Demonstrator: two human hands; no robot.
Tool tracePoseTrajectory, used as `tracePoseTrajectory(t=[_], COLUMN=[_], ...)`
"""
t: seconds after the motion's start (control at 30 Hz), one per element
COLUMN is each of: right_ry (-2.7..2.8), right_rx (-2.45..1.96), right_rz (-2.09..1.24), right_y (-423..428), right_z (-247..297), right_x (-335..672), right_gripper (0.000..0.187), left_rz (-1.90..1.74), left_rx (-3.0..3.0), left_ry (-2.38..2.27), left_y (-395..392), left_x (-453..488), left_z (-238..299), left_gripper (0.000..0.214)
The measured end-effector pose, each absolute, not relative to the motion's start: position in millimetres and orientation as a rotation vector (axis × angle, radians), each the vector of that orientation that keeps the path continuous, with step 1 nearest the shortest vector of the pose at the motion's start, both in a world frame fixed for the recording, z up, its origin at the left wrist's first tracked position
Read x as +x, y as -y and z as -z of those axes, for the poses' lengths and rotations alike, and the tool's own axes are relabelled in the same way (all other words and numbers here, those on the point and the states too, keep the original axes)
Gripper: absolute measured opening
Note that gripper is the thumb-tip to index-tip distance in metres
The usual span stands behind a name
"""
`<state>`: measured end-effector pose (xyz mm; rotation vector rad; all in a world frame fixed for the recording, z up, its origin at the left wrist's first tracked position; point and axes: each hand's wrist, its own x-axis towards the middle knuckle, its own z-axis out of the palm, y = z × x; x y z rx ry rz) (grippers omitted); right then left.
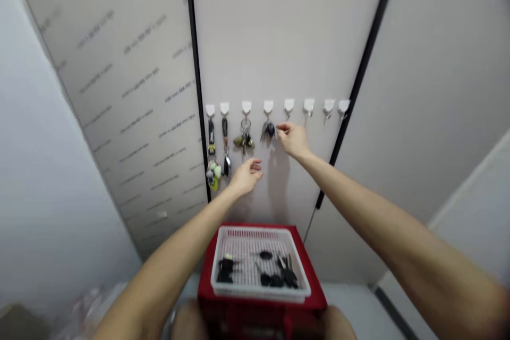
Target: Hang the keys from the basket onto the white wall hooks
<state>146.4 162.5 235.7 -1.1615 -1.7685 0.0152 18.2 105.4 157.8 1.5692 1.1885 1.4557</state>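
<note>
My right hand (294,139) is raised at the row of hooks, with thumb and fingers drawn together beside the right edge of a bunch of keys (270,129). Blur hides whether a key is between the fingertips. That bunch hangs from the fourth white hook (268,107) from the left. Lower and to the left, my left hand (247,176) hovers before the panel with loosely curled fingers, apart from the keys and holding nothing visible. Just above it hangs a key ring (244,138) with several keys. Below both hands, a white plastic basket (255,291) holds several black-headed keys (289,276).
Two strapped key sets, one with a black strap (211,135) and one with a dark cord (225,130), hang at the left. Small keys (327,116) hang from hooks at the right. The basket rests on a red box (205,281). Dark strips (195,53) border the panel.
</note>
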Motion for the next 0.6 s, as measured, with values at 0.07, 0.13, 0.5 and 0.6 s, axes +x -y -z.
tracePoseTrajectory(t=[0.07,0.13,0.5,0.6], right_ry=[1.821,1.985,2.592,2.464], right_rx=[-1.145,-1.148,-0.936,-0.991], right_rz=[-0.024,-0.142,-0.807,-0.856], right_y=[-148.2,-129.7,-51.3,-50.5], right_z=[-199.7,-156.6,0.2,-3.9], right_x=[151.0,151.3,122.1,121.9], right_gripper=[0.026,0.023,0.017,0.019], left_rz=[-1.233,-1.015,-0.788,-0.808], left_rx=[1.622,1.658,1.769,1.550], left_ry=[-1.215,-1.284,-1.584,-1.573], left_y=[-86.4,-66.4,-29.0,-38.5], left_x=[3.4,-12.3,-30.1,-29.1], left_z=[-120.3,-81.6,-8.4,-19.9], left_gripper=[0.025,0.024,0.029,0.019])
